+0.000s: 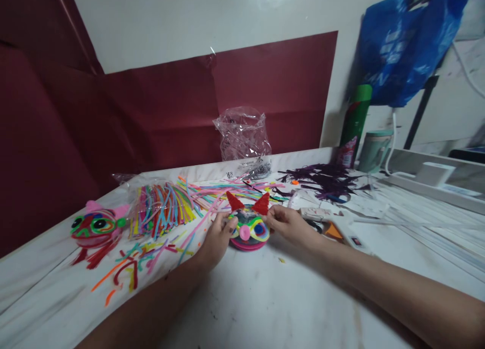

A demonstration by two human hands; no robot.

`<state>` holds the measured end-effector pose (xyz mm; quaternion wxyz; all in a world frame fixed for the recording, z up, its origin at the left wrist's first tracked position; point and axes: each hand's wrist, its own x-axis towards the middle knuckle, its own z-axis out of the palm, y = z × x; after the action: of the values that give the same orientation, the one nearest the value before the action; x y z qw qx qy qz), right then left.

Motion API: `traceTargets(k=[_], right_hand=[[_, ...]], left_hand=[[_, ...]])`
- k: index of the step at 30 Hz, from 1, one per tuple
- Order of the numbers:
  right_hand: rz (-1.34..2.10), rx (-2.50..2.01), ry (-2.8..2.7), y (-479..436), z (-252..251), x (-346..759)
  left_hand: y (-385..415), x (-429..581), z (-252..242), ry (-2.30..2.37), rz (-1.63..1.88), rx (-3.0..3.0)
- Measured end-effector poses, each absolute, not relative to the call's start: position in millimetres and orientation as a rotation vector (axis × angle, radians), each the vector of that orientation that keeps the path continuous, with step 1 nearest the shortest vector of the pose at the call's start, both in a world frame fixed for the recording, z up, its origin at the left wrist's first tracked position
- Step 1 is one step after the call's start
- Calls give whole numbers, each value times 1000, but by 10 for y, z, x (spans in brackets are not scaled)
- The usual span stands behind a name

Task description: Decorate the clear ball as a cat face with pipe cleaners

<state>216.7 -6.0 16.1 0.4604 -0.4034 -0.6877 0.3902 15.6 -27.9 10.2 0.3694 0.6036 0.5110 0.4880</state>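
Observation:
Between my hands sits a round animal-face craft (245,233) covered in pipe cleaners, with yellow-ringed eyes, a pink coiled nose and a pink lower rim. Two pointed red ears (260,204) rise from its top. My left hand (217,240) grips its left side, thumb in front near the eye. At the opposite edge, my right hand (287,223) has thumb and fingers pinched together by the base of the right ear. Exactly what those fingertips press on is partly hidden.
A second animal craft (96,225) stands at the far left. Nearby are bundled pipe cleaners (162,207) and cut scraps (131,270). Behind lie a clear plastic bag (244,137) and dark purple strips (322,180). A green can (356,121) and a mug (375,151) stand back right.

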Motion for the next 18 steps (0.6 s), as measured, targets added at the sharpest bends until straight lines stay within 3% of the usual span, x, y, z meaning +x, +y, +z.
traceTargets(k=[18], right_hand=[[703, -1047, -1891, -212, 177, 2134]], left_hand=[[-497, 413, 259, 1316, 1325, 1076]])
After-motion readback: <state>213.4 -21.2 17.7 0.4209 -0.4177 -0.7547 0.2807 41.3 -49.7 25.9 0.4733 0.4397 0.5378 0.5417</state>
